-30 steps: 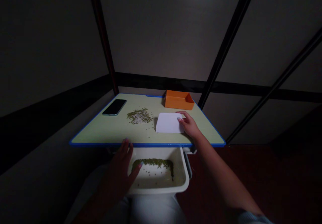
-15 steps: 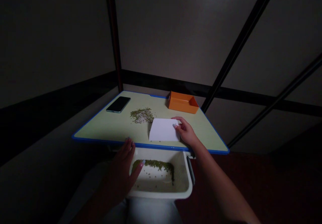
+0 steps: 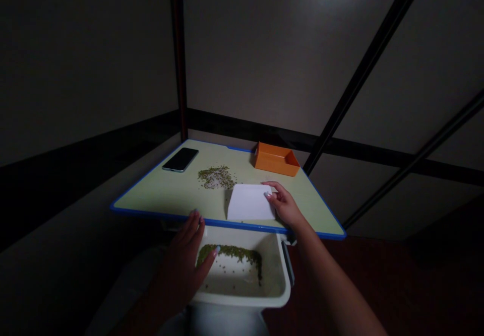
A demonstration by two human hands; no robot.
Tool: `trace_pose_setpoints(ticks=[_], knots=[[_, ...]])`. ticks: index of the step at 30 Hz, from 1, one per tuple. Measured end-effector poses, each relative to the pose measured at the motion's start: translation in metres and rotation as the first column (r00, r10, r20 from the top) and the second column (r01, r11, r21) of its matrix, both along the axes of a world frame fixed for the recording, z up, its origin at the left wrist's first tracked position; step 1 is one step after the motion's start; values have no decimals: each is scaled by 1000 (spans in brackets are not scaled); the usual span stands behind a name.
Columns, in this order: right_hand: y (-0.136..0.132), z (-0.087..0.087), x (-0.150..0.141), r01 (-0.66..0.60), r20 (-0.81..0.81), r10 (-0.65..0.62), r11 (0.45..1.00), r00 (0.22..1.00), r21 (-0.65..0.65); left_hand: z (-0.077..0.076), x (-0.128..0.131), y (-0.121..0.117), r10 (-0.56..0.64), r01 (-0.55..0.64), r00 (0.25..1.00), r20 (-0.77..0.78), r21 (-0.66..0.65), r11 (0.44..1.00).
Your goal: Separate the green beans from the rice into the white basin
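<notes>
My right hand [image 3: 283, 202] grips the right side of a stiff white card [image 3: 251, 202], thumb on the near face. The card stands tilted on the tabletop [image 3: 170, 190] close to its front edge. Left of and behind it lies a loose pile of small green grains [image 3: 217, 177] mixed with whitish bits. My left hand [image 3: 191, 250] is open, fingertips at the table's front edge and thumb stretched over the white plastic bin [image 3: 268, 300] below. More green grains [image 3: 234, 251] lie inside the bin, mostly along its far side.
A phone [image 3: 181, 159] lies at the table's back left. An orange open box [image 3: 276, 160] sits at the back right. Blue trim edges the table, and dark-framed wall panels [image 3: 257, 49] rise behind it.
The whole scene sits slightly lower in the view. My right hand and the card have shifted slightly toward the table's front edge. My left hand keeps nearly the same place.
</notes>
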State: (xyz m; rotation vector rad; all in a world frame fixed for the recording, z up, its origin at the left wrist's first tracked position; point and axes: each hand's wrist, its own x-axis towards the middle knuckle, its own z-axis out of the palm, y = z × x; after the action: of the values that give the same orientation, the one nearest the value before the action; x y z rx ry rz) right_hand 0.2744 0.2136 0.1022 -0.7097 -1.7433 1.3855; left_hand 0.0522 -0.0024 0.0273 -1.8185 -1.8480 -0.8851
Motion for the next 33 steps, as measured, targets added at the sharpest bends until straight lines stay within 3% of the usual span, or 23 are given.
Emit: trace_pose_setpoints(ticks=[5, 16, 20, 27, 33], knots=[[4, -2, 5, 48, -45, -49, 999, 998, -24, 2, 1, 0, -11, 11, 1000, -2, 5, 1000], [-4, 5, 8, -146, -2, 147, 978, 989, -148, 4, 1, -2, -7, 7, 1000, 9, -6, 1000], [-4, 6, 9, -156, -26, 153, 974, 988, -162, 3, 1, -2, -4, 4, 1000, 11, -9, 1000], [1, 1, 10, -29, -92, 19, 994, 996, -110, 1, 0, -1, -10, 10, 1000, 24, -9, 1000], [11, -3, 11, 261, -244, -262, 965, 934, -40, 0, 0, -1, -11, 12, 999, 35, -7, 1000]])
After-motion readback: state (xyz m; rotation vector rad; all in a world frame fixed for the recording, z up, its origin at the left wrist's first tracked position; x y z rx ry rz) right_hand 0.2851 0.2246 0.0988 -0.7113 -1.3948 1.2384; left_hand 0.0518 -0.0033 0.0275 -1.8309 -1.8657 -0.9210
